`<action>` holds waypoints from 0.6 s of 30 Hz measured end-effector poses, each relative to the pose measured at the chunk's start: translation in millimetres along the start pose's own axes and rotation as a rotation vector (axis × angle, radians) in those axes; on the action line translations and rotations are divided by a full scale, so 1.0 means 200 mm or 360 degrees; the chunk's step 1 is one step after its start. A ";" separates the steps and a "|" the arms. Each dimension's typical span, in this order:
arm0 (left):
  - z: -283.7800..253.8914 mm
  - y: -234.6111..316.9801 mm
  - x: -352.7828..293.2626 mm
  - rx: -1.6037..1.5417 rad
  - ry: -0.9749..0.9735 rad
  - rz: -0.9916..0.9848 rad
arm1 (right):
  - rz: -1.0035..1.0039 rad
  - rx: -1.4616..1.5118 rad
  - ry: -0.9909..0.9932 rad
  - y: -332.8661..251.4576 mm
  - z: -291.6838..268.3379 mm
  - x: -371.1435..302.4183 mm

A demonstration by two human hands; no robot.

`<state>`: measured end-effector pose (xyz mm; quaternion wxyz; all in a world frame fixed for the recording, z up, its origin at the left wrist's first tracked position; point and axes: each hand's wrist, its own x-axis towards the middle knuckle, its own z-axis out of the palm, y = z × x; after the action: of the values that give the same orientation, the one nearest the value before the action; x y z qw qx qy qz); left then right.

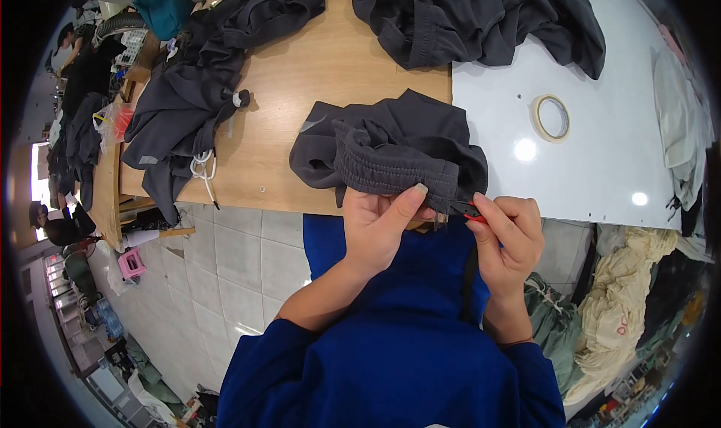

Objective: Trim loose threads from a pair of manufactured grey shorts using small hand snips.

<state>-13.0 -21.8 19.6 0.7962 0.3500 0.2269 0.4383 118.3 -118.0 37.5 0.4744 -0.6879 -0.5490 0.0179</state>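
Observation:
A dark grey garment (pixel 405 120) with a gathered elastic waistband (pixel 390 169) lies bunched at the table's front edge. My left hand (pixel 381 221) grips the waistband from below, thumb on top and fingers behind the cloth. Between the fingers of my right hand (pixel 507 236) is a small tool with red handles and dark blades, which looks like thread snips (pixel 471 211). The blades touch the right end of the waistband. How far they are parted is too small to tell.
More dark grey garments lie on the wooden tabletop (pixel 293 82), one with a white cord (pixel 201 166). A tape roll (pixel 550 117) sits on the white board (pixel 601 172). Cream cloth sacks (pixel 619 308) stand on the right; a pink stool (pixel 131 263) is at left.

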 end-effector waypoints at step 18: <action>0.02 0.00 -0.01 0.0007 0.0003 0.0048 | 0.0023 -0.0093 -0.0017 -0.02 0.00 -0.01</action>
<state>-12.3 -25.4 22.1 0.7885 0.3548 0.2233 0.4500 114.7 -119.6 39.1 0.4510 -0.7054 -0.5467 0.0089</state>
